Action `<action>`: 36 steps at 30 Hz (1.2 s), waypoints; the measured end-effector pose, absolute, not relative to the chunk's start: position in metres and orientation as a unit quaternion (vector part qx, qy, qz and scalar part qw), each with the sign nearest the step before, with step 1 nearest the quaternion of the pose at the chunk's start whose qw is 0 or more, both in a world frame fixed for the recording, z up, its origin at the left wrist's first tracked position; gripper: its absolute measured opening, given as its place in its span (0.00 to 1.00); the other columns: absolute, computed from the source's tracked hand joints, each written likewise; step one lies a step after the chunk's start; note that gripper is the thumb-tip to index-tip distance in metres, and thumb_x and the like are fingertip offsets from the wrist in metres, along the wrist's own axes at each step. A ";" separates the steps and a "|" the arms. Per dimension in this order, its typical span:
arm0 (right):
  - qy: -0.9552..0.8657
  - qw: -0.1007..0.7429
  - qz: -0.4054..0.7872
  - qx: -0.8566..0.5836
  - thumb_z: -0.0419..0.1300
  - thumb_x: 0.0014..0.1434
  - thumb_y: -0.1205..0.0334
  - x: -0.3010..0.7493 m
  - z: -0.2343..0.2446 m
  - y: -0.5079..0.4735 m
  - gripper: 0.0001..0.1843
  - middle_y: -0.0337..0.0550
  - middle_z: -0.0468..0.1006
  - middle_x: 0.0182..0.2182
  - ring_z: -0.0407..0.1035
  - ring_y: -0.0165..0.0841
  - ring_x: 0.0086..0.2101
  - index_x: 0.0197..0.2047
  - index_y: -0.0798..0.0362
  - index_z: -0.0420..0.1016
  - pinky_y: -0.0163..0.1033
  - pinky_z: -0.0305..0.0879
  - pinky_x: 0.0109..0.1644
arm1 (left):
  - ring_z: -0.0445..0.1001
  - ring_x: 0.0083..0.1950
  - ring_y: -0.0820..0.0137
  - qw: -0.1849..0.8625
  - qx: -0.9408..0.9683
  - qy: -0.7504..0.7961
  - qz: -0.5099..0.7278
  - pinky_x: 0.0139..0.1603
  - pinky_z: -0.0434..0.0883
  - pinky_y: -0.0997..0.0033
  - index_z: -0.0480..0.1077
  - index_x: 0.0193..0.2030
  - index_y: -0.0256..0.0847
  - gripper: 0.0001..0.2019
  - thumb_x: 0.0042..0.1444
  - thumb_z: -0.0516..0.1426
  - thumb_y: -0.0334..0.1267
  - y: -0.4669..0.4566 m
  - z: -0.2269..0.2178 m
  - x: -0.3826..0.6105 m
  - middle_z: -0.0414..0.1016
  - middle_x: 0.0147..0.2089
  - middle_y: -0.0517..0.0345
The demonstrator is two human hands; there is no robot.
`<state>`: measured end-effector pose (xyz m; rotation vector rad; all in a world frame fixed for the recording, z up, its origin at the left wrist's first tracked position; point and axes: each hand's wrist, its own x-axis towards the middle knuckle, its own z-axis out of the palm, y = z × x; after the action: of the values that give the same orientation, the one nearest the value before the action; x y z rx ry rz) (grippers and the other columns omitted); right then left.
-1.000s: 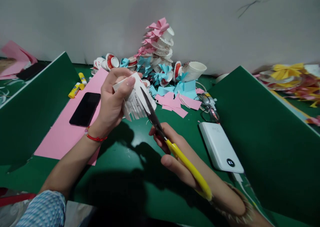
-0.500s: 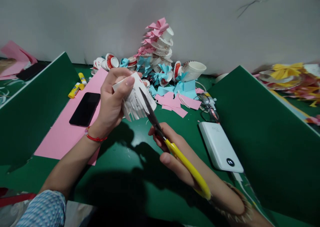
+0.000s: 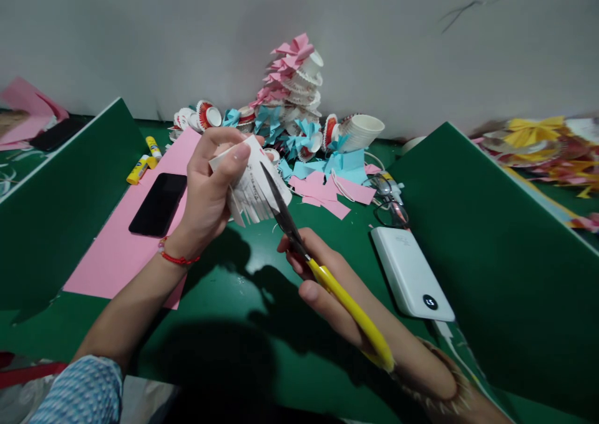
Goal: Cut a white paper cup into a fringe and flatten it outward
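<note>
Between the thumb and fingers of my left hand (image 3: 213,178) is a white paper cup (image 3: 253,184), its side slit into thin strips along the lower edge. Small print shows on the paper. My right hand (image 3: 322,274) grips yellow-handled scissors (image 3: 349,305), thumb and fingers in the handle loops. The dark blades point up and left and lie against the cup's slit side. Whether paper is between the blades, I cannot tell.
A pink sheet (image 3: 107,249) with a black phone (image 3: 159,204) lies left, beside glue sticks (image 3: 138,169). Behind stands a stack of fringed cups (image 3: 304,87) among paper scraps (image 3: 322,190). Glasses (image 3: 392,213) and a white power bank (image 3: 412,271) are right. Green dividers (image 3: 496,249) flank the table.
Both hands, the cup and the scissors hold almost the same pose. The whole view has shifted very slightly.
</note>
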<state>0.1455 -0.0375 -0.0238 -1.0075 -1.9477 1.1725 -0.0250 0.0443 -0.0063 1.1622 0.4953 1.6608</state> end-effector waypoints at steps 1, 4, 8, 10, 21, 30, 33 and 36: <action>-0.741 0.324 0.446 -0.385 0.44 0.59 0.31 0.146 -0.024 -0.038 0.31 0.38 0.62 0.29 0.54 0.30 0.28 0.43 0.53 0.61 0.36 0.55 0.30 | 0.74 0.55 0.58 0.504 0.479 0.208 0.688 0.50 0.75 0.57 0.68 0.35 0.42 0.08 0.51 0.62 0.39 0.044 -0.006 -0.025 0.77 0.36 0.58; -0.741 0.326 0.443 -0.385 0.44 0.59 0.31 0.146 -0.024 -0.039 0.31 0.37 0.61 0.27 0.53 0.30 0.27 0.42 0.53 0.61 0.35 0.54 0.29 | 0.74 0.55 0.58 0.507 0.476 0.208 0.688 0.51 0.75 0.59 0.68 0.35 0.42 0.08 0.51 0.63 0.39 0.044 -0.006 -0.025 0.78 0.36 0.58; -0.741 0.332 0.435 -0.388 0.44 0.59 0.31 0.146 -0.023 -0.040 0.31 0.36 0.61 0.26 0.52 0.29 0.26 0.41 0.53 0.62 0.35 0.52 0.28 | 0.80 0.39 0.67 0.503 0.492 0.186 0.686 0.38 0.78 0.69 0.69 0.34 0.42 0.05 0.53 0.61 0.38 0.043 -0.006 -0.025 0.78 0.36 0.59; -0.739 0.334 0.434 -0.393 0.44 0.58 0.30 0.145 -0.023 -0.040 0.32 0.35 0.60 0.25 0.52 0.28 0.25 0.40 0.53 0.62 0.34 0.52 0.27 | 0.80 0.36 0.69 0.500 0.492 0.186 0.687 0.36 0.78 0.70 0.69 0.34 0.43 0.04 0.54 0.61 0.38 0.043 -0.006 -0.024 0.79 0.36 0.60; -0.717 0.351 0.435 -0.418 0.47 0.55 0.27 0.142 -0.023 -0.040 0.34 0.32 0.55 0.21 0.48 0.26 0.22 0.35 0.53 0.65 0.33 0.46 0.23 | 0.80 0.44 0.62 0.499 0.481 0.186 0.696 0.43 0.77 0.62 0.69 0.33 0.43 0.05 0.54 0.61 0.39 0.042 -0.006 -0.023 0.77 0.36 0.59; -0.706 0.374 0.421 -0.429 0.52 0.53 0.30 0.141 -0.023 -0.039 0.33 0.31 0.54 0.19 0.47 0.25 0.20 0.36 0.55 0.71 0.33 0.45 0.22 | 0.81 0.34 0.69 0.509 0.482 0.166 0.694 0.31 0.77 0.74 0.69 0.33 0.40 0.04 0.54 0.60 0.36 0.043 -0.006 -0.023 0.78 0.36 0.58; -0.706 0.385 0.414 -0.427 0.53 0.54 0.31 0.140 -0.023 -0.040 0.32 0.31 0.54 0.19 0.46 0.25 0.19 0.36 0.56 0.71 0.33 0.45 0.21 | 0.81 0.35 0.69 0.508 0.482 0.169 0.694 0.32 0.77 0.73 0.68 0.33 0.40 0.04 0.55 0.60 0.35 0.042 -0.006 -0.022 0.78 0.36 0.58; -0.710 0.394 0.401 -0.424 0.54 0.54 0.32 0.140 -0.023 -0.040 0.31 0.31 0.55 0.18 0.46 0.24 0.19 0.35 0.56 0.71 0.32 0.45 0.21 | 0.80 0.45 0.64 0.500 0.480 0.205 0.691 0.41 0.77 0.67 0.67 0.33 0.42 0.08 0.52 0.62 0.41 0.043 -0.006 -0.022 0.77 0.35 0.60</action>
<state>0.1404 -0.0398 -0.0230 -1.0749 -1.8013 1.0179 -0.0224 0.0426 -0.0057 1.1621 0.4952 1.6711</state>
